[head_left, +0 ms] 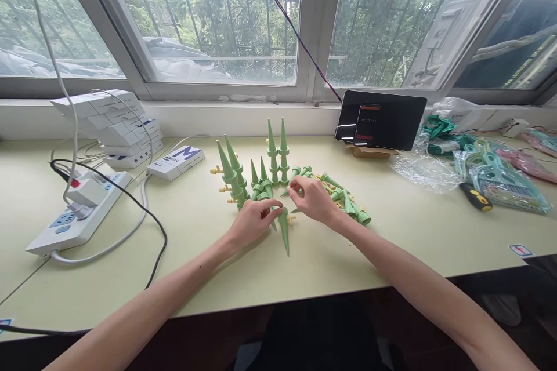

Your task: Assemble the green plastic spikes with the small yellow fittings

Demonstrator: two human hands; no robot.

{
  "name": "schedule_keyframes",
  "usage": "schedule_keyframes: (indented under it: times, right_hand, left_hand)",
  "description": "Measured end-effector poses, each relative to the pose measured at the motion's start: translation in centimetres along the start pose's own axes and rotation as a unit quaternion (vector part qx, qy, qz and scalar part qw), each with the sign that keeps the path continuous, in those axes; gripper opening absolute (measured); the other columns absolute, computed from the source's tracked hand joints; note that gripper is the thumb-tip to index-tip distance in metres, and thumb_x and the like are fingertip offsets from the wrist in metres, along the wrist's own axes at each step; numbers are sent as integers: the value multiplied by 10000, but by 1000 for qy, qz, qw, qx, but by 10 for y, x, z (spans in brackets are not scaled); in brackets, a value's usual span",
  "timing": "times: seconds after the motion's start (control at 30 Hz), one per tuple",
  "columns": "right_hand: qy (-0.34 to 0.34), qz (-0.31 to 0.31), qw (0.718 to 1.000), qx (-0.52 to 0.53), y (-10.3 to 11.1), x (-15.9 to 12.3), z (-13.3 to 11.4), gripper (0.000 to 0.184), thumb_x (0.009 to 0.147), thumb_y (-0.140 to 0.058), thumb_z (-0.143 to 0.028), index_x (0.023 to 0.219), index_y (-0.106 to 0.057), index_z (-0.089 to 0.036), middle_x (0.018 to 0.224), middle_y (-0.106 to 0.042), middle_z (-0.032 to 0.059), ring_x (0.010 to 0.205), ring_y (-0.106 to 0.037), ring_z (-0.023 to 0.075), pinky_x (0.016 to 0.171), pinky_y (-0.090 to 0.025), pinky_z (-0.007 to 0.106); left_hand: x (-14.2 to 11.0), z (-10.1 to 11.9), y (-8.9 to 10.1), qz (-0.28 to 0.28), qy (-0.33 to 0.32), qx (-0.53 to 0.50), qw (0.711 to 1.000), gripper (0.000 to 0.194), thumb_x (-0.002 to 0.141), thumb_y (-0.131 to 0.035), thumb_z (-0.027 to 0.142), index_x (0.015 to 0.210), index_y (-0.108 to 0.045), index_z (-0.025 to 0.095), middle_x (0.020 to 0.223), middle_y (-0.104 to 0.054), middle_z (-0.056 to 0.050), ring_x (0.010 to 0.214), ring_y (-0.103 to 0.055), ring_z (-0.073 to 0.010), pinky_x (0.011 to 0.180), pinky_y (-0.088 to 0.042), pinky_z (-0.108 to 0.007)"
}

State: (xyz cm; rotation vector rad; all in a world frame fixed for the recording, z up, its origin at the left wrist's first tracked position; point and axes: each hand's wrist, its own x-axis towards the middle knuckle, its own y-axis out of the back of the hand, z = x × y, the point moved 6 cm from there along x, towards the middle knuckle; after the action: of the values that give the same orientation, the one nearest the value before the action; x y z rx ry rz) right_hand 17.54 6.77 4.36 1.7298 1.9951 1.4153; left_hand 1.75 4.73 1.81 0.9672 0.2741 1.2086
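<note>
My left hand (255,221) is closed, thumb and forefinger pinched at the wide end of a green plastic watering spike (284,235). That spike points toward the front edge, and a small yellow valve (291,219) sticks out of its side. Just to the right, my right hand (314,199) has its fingertips pressed together; what they hold, if anything, is hidden. Beyond the hands, pairs of stacked green spikes (272,153) stand tip up, with more upright ones (230,177) at the left. A loose pile of green spikes and yellow valves (348,203) lies partly behind my right hand.
A power strip (80,214) with cables lies at the left, near stacked white boxes (124,127) and a single white box (176,162). At the back right a dark tablet (391,119) leans on a cardboard stand. Bagged goods (500,174) and a yellow-black tool handle (476,197) lie at right.
</note>
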Motion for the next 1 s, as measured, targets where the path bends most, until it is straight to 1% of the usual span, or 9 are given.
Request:
schedule_keyframes:
  times: [0.1, 0.17, 0.23, 0.33, 0.47, 0.6, 0.8, 1.0]
  right_hand:
    - [-14, 48, 998, 41, 9, -17, 7, 147, 931, -512, -259, 824, -568, -175, 691, -616, 4, 566, -505, 115, 596, -388, 240]
    - [-35, 73, 994, 80, 10, -26, 13, 148, 921, -517, -275, 811, -551, -181, 662, -591, -4, 527, -475, 110, 556, -386, 240]
    - [-38, 80, 989, 115, 7, -32, 15, 134, 903, -533, -283, 813, -542, -185, 638, -569, -13, 515, -467, 111, 532, -387, 239]
    - [-35, 75, 985, 152, 1, -34, 15, 120, 881, -543, -278, 801, -527, -190, 624, -549, -22, 514, -463, 109, 516, -383, 236]
    - [-44, 67, 981, 175, -1, -31, 15, 110, 856, -540, -256, 772, -506, -194, 606, -528, -30, 513, -453, 106, 504, -369, 233]
    - [-49, 57, 980, 186, -1, -29, 16, 88, 837, -541, -241, 771, -511, -190, 626, -551, -24, 533, -471, 109, 515, -378, 233]
    - [-51, 50, 979, 190, -2, -29, 15, 65, 804, -541, -212, 756, -503, -191, 617, -533, -29, 545, -466, 112, 519, -378, 233]
    - [-40, 43, 982, 177, -3, -29, 13, 40, 807, -526, -195, 770, -511, -190, 599, -505, -47, 517, -424, 98, 515, -346, 229]
  left_hand:
    - [1, 0, 1, 11, -2, -9, 1000, 320, 937, -527, 415, 924, -746, 182, 492, -381, 62, 475, -287, -93, 495, -258, -230]
    - [2, 0, 3, 25, -5, -12, 1000, 327, 943, -517, 411, 917, -736, 170, 495, -385, 61, 480, -288, -91, 495, -261, -226]
    - [3, 0, 5, 41, -5, -10, 999, 326, 947, -513, 404, 892, -724, 162, 502, -395, 58, 487, -295, -89, 501, -265, -224]
    - [4, -1, 8, 64, -1, -6, 998, 315, 946, -520, 396, 853, -706, 159, 509, -395, 58, 489, -299, -85, 507, -268, -222]
    - [5, -1, 10, 80, -10, -4, 997, 304, 941, -527, 380, 808, -684, 157, 502, -376, 62, 481, -285, -83, 497, -258, -221]
    - [5, 0, 10, 82, -15, -3, 997, 297, 939, -532, 373, 797, -678, 158, 502, -378, 63, 481, -283, -81, 496, -254, -219]
    - [4, 2, 10, 74, -13, -4, 997, 294, 941, -528, 370, 800, -680, 161, 502, -377, 61, 482, -287, -83, 498, -253, -221]
    - [4, 4, 9, 75, -11, -1, 997, 287, 936, -530, 360, 785, -674, 164, 512, -409, 57, 484, -310, -84, 503, -270, -221]
